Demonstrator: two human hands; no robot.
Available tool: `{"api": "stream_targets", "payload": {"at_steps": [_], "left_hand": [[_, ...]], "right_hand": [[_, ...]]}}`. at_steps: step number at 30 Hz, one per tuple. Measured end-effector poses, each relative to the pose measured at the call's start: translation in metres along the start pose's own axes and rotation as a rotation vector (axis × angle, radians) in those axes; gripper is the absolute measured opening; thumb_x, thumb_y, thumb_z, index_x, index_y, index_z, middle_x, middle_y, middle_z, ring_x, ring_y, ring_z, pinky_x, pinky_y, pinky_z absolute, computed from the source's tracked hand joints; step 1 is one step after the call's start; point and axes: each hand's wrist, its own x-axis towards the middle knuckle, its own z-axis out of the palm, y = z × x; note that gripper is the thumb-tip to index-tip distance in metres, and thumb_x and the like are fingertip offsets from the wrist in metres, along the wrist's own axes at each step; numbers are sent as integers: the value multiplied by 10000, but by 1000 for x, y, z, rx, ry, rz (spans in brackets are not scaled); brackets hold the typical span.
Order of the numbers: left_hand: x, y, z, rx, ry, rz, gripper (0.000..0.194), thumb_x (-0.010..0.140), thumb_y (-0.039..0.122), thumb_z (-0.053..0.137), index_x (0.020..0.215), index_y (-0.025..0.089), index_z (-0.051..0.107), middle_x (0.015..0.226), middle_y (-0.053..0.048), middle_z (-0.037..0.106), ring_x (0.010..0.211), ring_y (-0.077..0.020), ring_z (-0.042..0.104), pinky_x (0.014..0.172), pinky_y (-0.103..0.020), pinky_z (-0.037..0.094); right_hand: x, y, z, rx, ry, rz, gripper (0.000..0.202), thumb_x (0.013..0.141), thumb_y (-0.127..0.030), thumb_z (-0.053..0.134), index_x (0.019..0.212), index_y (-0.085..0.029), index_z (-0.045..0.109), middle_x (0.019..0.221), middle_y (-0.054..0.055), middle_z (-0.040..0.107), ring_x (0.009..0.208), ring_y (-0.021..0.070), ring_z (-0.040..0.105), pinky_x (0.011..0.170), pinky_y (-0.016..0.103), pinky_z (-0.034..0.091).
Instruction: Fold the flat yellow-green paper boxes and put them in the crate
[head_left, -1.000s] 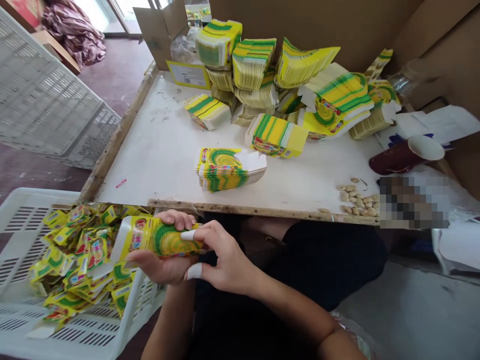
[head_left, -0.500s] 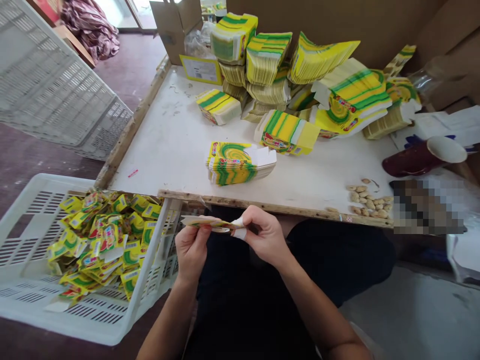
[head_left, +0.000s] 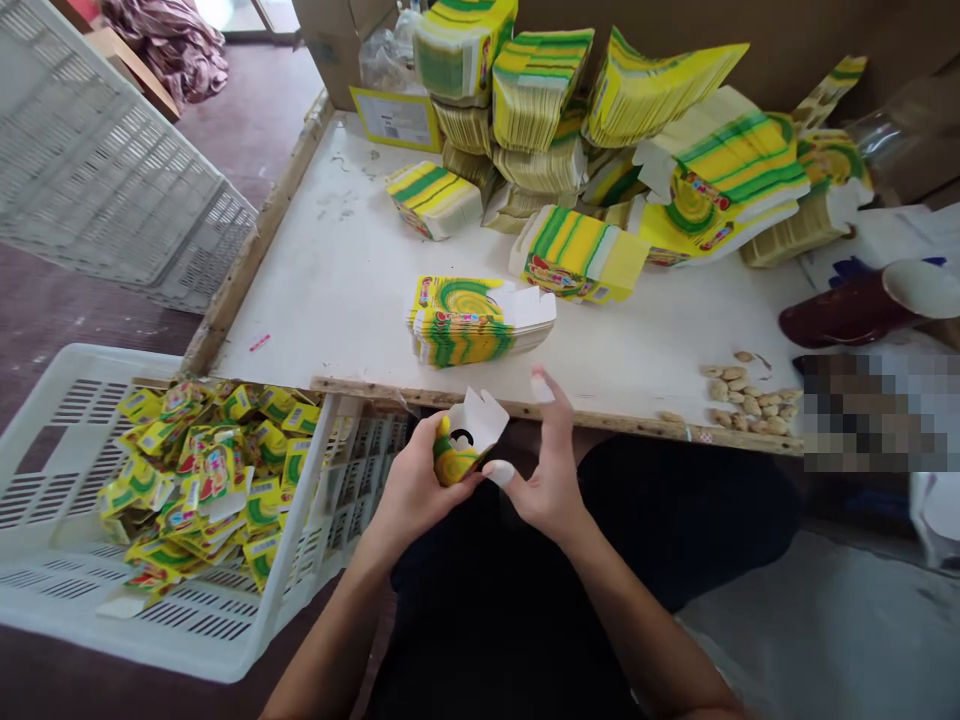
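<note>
A small yellow-green carton point(head_left: 459, 462) is squared out, its white end flaps standing up and its mouth facing me. My left hand point(head_left: 415, 490) is closed around its left side and underside. My right hand point(head_left: 551, 475) has thumb and index finger spread apart, with white coverings on their tips; the thumb reaches the carton's lower right edge. Just beyond, on the table, lies a stack of flat cartons point(head_left: 469, 325) with white flaps to the right.
A white crate point(head_left: 281, 560) of folded cartons point(head_left: 217, 470) stands at left. More carton bundles point(head_left: 540, 95) are piled at the table's back. Peanuts point(head_left: 750, 400) and a dark red mug point(head_left: 840, 315) lie at right. A wooden strip point(head_left: 600, 420) edges the table.
The flat carton between both hands has been opened into a box shape. My left hand now wraps it, while my right index finger has lifted away from it. The view has shifted slightly.
</note>
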Motion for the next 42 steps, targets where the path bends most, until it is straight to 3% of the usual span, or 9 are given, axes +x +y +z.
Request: {"api": "stream_targets", "payload": {"at_steps": [4, 6, 10, 16, 21, 25, 31, 37, 42], "left_hand": [[-3, -3, 4, 102, 44, 243, 694, 717, 253, 736, 1321, 247, 394, 1154, -71, 631, 932, -211, 674, 772, -295, 543], [-2, -5, 2, 143, 57, 375, 720, 749, 225, 702, 1363, 258, 325, 1165, -80, 597, 930, -199, 664, 764, -291, 544], [0, -3, 0, 161, 14, 500, 570, 763, 186, 646, 1258, 262, 373, 1007, -35, 554, 829, -165, 640, 691, -259, 532], [-3, -2, 1, 201, -58, 364, 508, 698, 142, 572, 1149, 253, 364, 972, -26, 558, 774, -171, 643, 644, -271, 526], [-2, -12, 7, 183, -95, 262, 578, 728, 136, 544, 1269, 208, 354, 1040, -85, 603, 865, -218, 656, 746, -357, 554], [-1, -17, 14, 152, -33, 314, 487, 776, 102, 494, 1249, 205, 441, 1257, -138, 518, 1106, -236, 602, 903, -374, 522], [-6, -14, 6, 356, 189, 239, 586, 698, 180, 671, 1231, 206, 428, 1082, -95, 599, 965, -262, 634, 824, -426, 530], [-1, -6, -13, 317, 127, 348, 419, 753, 238, 682, 1131, 210, 503, 983, -52, 649, 876, -206, 655, 762, -315, 543], [5, 1, -22, 289, 5, 322, 451, 712, 237, 708, 1129, 212, 539, 994, -43, 672, 868, -197, 669, 770, -303, 548]], "right_hand": [[-2, 5, 11, 710, -268, 522, 641, 902, -629, 483, 1383, -206, 501, 1373, 128, 554, 1329, 302, 457, 1122, 492, 354], [0, 6, 15, 1024, -405, 717, 624, 854, -638, 569, 1318, -221, 575, 1280, 102, 630, 1254, 292, 538, 1091, 471, 402], [6, 6, 14, 1195, -528, 801, 642, 733, -536, 772, 1291, -269, 598, 1335, 47, 602, 1287, 267, 515, 1123, 448, 372], [0, 10, 9, 836, -557, 545, 875, 792, -625, 668, 1495, -223, 335, 1537, 104, 368, 1418, 279, 340, 1179, 463, 268], [-18, 2, 15, 374, -440, 218, 692, 967, -310, 510, 1550, -225, 147, 1555, 124, 319, 1407, 248, 368, 1153, 448, 337], [-24, 3, 24, 251, -353, 11, 609, 958, -145, 458, 1524, -260, 263, 1584, 89, 248, 1426, 251, 323, 1133, 415, 387], [-13, 21, 16, 283, -160, 74, 516, 953, -150, 493, 1446, -290, 439, 1435, 77, 516, 1288, 238, 530, 1068, 394, 472], [-8, 27, 6, 98, -291, -130, 406, 967, -199, 493, 1365, -262, 539, 1564, 91, 313, 1370, 249, 426, 1062, 368, 473], [7, 30, -13, 88, -364, -170, 213, 954, -270, 549, 1081, -185, 697, 1393, 185, 525, 1248, 249, 561, 988, 368, 520]]}}
